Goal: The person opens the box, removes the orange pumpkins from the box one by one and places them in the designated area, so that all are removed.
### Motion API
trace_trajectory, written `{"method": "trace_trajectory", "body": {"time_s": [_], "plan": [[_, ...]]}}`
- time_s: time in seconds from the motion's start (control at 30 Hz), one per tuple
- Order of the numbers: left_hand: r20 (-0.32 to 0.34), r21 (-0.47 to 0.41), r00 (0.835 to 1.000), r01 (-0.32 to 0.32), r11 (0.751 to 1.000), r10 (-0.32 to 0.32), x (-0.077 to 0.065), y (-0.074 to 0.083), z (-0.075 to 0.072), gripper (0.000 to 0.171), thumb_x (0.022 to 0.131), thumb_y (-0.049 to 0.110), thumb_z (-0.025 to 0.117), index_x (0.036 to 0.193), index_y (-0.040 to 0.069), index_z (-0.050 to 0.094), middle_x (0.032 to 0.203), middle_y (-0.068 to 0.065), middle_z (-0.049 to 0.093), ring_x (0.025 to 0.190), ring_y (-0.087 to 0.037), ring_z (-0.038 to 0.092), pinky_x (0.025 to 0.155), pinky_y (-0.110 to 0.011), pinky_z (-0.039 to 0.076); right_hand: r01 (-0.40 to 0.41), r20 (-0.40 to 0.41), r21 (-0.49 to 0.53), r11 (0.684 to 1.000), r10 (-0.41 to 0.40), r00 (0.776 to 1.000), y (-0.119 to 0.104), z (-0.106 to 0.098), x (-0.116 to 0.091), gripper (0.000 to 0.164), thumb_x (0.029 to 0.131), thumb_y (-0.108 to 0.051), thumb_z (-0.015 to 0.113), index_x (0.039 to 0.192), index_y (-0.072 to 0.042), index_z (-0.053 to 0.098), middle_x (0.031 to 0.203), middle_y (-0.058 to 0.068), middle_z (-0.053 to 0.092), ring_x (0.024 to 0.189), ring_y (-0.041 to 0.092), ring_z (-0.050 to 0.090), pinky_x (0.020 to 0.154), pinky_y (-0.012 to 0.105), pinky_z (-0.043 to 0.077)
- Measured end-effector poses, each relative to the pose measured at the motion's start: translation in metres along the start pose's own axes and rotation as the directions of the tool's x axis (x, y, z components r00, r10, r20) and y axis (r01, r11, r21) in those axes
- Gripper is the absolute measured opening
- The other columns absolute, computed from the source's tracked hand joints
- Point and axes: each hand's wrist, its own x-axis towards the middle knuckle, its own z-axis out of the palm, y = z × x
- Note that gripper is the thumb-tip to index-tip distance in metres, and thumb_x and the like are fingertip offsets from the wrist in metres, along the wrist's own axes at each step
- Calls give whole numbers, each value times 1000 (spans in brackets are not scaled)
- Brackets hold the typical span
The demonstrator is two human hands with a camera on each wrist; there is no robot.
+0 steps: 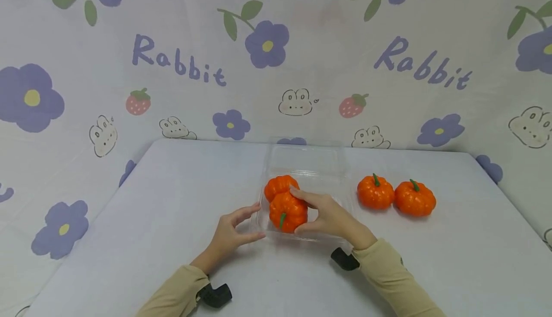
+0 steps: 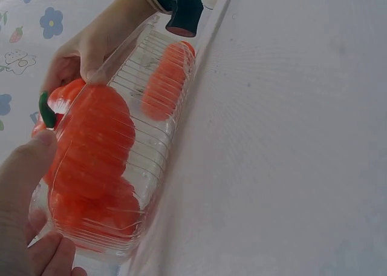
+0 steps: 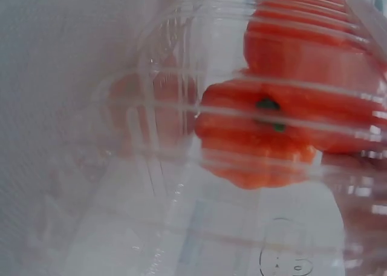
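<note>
A clear plastic box [image 1: 319, 237] stands mid-table, with its transparent lid [image 1: 306, 159] raised at the back. My right hand [image 1: 329, 216] holds a small orange pumpkin [image 1: 288, 214] between thumb and fingers, over the left part of the box; its green stem faces the front. Behind it sits another orange pumpkin [image 1: 278, 186], partly covered by the held one. My left hand [image 1: 230, 228] is at the left side of the box, thumb and fingers spread, fingertips right at its rim. Through the ribbed wall, the right wrist view shows orange pumpkins [image 3: 260, 161], blurred.
Two more orange pumpkins, a left one [image 1: 375, 193] and a right one [image 1: 415, 199], sit side by side on the white table [image 1: 194, 178] right of the box. A patterned cloth [image 1: 185, 101] hangs behind the table. Black devices [image 1: 215, 296] are worn at both wrists.
</note>
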Motion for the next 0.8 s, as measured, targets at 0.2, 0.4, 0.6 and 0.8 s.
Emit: {"method": "trace_trajectory", "body": {"time_s": [0.2,0.4,0.6,0.8], "plan": [[0,-3,1000,-4,1000,4,-2,1,0,54,63,-6,77,111,-14,54,113,-26,54,108,-34,50,91,-42,39,-29,-56,28,999,31,998,-2,0,-1,79,68,-29,78,131,3,42,127,16,47,111,24,50,85,31,45],[-2,1,1000,9,1000,-9,0,1,-1,53,63,-5,77,110,-14,55,113,-25,54,109,-34,49,90,-42,40,-42,-112,107,993,54,992,-1,-1,1,81,67,-21,80,133,1,39,130,13,46,111,25,50,80,29,48],[2,-14,1000,15,1000,-15,1,1,-1,52,63,-7,77,110,-15,54,114,-26,53,109,-35,49,89,-43,41,-123,-150,181,976,151,977,-10,-2,3,71,64,-9,81,124,6,48,124,16,50,106,27,52,76,31,51],[4,-20,999,39,999,-39,0,3,-1,52,65,-6,76,111,-14,54,115,-25,53,110,-34,48,91,-43,39,-138,-144,192,972,167,975,-39,-10,6,61,64,-1,79,116,13,49,118,23,52,101,34,53,77,36,50]]}}
